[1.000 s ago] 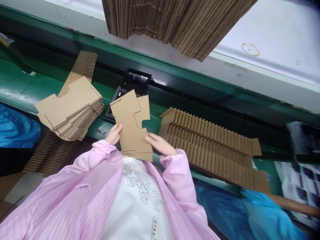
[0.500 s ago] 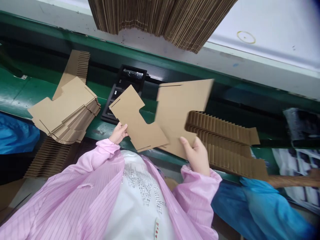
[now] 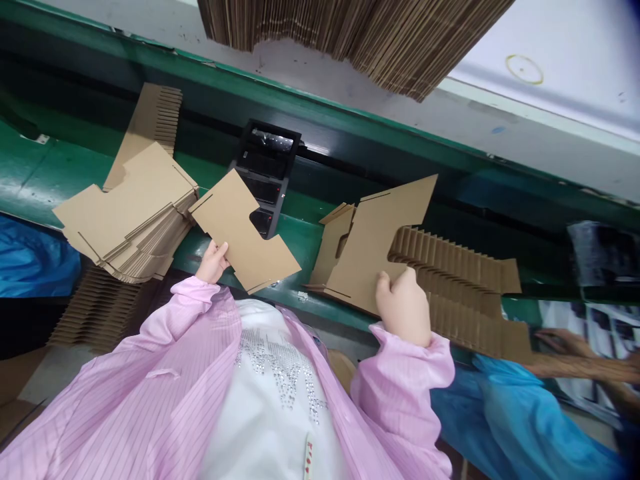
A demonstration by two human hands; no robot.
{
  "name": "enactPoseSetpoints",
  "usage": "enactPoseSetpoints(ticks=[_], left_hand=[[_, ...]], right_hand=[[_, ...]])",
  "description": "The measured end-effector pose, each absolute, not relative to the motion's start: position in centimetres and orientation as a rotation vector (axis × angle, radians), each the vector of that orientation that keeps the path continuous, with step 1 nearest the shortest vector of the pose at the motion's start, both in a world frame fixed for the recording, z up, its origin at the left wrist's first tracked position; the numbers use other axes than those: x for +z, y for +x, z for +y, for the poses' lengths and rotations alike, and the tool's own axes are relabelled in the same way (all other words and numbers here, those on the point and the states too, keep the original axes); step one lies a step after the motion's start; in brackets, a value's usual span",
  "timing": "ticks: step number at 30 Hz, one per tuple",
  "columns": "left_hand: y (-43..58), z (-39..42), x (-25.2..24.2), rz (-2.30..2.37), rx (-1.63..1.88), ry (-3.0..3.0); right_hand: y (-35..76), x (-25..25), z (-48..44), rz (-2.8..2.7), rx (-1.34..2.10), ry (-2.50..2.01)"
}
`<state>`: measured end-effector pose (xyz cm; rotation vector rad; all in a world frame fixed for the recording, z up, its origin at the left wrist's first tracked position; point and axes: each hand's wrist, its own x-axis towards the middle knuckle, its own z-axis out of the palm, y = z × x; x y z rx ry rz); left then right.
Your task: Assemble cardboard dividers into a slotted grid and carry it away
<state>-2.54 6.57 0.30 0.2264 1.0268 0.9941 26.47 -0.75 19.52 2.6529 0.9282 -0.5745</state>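
Note:
My left hand (image 3: 212, 262) grips the near edge of a flat die-cut cardboard piece (image 3: 240, 230), held tilted above the green conveyor belt (image 3: 295, 240), close to the stack of like pieces (image 3: 125, 213) on its left. My right hand (image 3: 404, 308) holds a second, larger cardboard piece (image 3: 380, 237) by its lower edge. That piece lies against the left end of the fanned row of cardboard blanks (image 3: 455, 287) on the belt. Both arms wear pink striped sleeves.
A black tray (image 3: 266, 175) sits on the belt between the two held pieces. A big bundle of upright cardboard sheets (image 3: 350, 33) stands on the white bench behind. Blue plastic (image 3: 505, 427) lies at lower right, and another person's hand (image 3: 565, 341) reaches in there.
The two pieces, together in front of me a second ago, have been drawn apart. My left hand carried its piece left toward the stack; my right lowered its piece onto the fanned row.

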Motion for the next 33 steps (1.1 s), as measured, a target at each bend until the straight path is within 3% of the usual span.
enactPoseSetpoints(ticks=[33], left_hand=[[-3.3,6.4,0.6,1.017,0.969,0.246]], right_hand=[[23.7,13.2,0.0,1.073,-0.349,2.596]])
